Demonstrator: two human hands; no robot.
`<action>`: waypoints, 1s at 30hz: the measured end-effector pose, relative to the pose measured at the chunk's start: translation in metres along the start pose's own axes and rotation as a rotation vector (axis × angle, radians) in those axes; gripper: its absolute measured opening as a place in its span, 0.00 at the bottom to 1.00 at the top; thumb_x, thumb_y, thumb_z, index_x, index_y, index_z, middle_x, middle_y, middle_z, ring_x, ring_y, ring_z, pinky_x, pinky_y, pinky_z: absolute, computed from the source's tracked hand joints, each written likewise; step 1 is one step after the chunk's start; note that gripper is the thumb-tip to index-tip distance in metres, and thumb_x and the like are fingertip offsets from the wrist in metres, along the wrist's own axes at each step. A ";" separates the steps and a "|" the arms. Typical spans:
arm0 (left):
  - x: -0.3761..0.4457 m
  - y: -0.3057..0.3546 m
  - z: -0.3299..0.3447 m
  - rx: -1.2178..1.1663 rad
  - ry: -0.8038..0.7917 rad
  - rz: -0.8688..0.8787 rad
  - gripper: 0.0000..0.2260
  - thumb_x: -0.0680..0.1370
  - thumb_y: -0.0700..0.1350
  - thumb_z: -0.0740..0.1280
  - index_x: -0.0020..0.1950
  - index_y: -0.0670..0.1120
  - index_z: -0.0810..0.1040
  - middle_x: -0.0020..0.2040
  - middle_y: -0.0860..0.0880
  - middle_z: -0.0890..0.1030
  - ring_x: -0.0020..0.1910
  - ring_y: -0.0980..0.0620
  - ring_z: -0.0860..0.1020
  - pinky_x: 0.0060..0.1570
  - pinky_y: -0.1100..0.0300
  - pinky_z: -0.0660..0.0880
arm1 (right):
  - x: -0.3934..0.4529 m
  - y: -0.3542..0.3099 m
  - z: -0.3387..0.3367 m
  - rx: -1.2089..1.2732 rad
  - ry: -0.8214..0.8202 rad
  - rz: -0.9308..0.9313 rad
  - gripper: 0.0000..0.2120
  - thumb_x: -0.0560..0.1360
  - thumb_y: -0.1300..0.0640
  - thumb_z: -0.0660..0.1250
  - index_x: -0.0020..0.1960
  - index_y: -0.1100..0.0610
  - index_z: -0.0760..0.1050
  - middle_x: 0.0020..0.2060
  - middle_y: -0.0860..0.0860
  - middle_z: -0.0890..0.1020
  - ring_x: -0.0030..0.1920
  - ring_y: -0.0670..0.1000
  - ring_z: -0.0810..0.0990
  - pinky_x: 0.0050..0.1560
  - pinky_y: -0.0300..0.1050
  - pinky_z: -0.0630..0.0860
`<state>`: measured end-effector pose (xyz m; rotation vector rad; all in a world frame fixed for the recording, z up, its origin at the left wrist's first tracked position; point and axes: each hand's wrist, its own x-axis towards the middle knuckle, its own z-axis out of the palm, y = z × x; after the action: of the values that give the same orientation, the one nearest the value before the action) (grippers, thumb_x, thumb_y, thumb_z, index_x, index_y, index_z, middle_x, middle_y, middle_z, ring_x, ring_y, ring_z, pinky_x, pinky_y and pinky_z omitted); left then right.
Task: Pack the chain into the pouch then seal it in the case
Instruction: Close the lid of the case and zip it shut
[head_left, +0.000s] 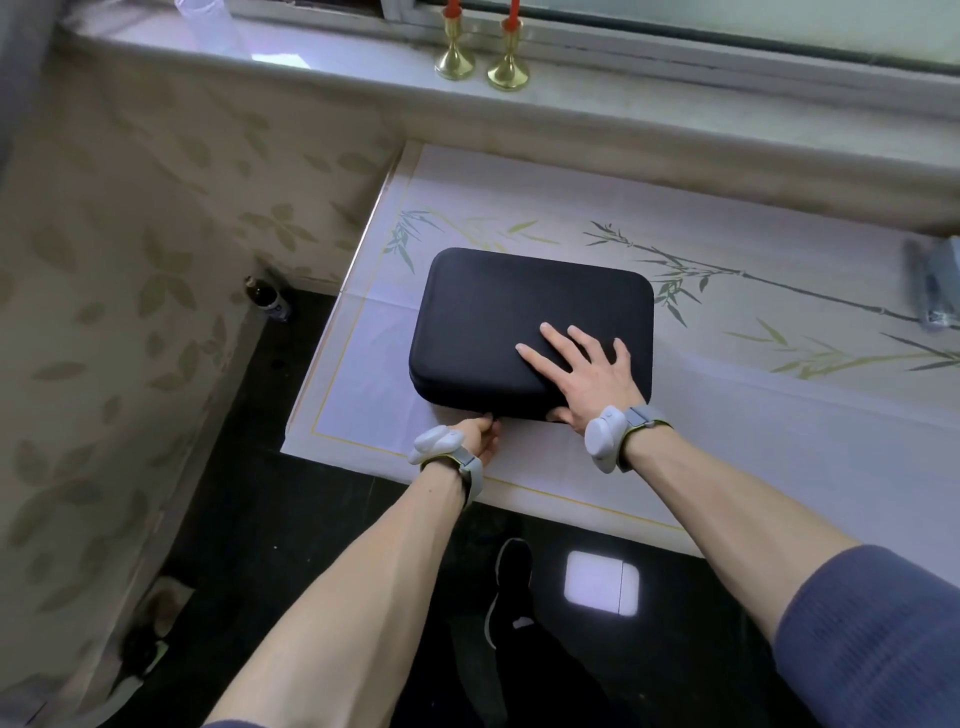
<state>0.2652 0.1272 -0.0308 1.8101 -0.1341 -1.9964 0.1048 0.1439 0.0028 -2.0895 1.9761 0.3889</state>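
Observation:
A black hard-shell case (498, 306) lies closed and flat on the table near its left end. My right hand (582, 374) rests palm down on the lid's near right part, fingers spread, thumb hooked over the front edge. My left hand (480, 434) is at the case's front edge, fingers pinched on a small dark zipper pull there. The chain and the pouch are not visible.
The table (727, 415) carries a white cloth with bamboo print. A grey object (932, 291) lies at the far right edge. Two brass candlesticks (483, 57) stand on the windowsill. A dark bottle (270, 301) sits on the floor left of the table.

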 end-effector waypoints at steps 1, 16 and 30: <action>-0.001 0.001 0.001 0.028 0.014 0.015 0.13 0.81 0.38 0.58 0.36 0.45 0.70 0.30 0.52 0.76 0.30 0.60 0.74 0.31 0.69 0.71 | -0.001 0.000 -0.002 0.003 -0.006 0.000 0.43 0.73 0.44 0.65 0.75 0.38 0.38 0.78 0.46 0.43 0.77 0.55 0.46 0.71 0.68 0.52; 0.008 0.022 -0.025 0.139 -0.025 -0.087 0.10 0.79 0.37 0.57 0.39 0.42 0.71 0.16 0.52 0.76 0.14 0.61 0.73 0.25 0.69 0.72 | 0.009 -0.013 -0.015 -0.056 0.028 -0.020 0.46 0.68 0.45 0.70 0.76 0.44 0.46 0.75 0.54 0.55 0.69 0.61 0.60 0.73 0.62 0.53; 0.024 0.070 -0.072 0.114 0.032 -0.007 0.18 0.81 0.36 0.46 0.35 0.43 0.68 0.12 0.53 0.69 0.19 0.59 0.67 0.24 0.71 0.64 | 0.022 -0.020 -0.003 -0.037 -0.088 -0.053 0.46 0.73 0.38 0.61 0.67 0.40 0.23 0.76 0.47 0.34 0.76 0.62 0.35 0.71 0.70 0.43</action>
<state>0.3511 0.0709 -0.0383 1.9137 -0.2370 -2.0006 0.1260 0.1232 -0.0020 -2.1049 1.8738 0.5015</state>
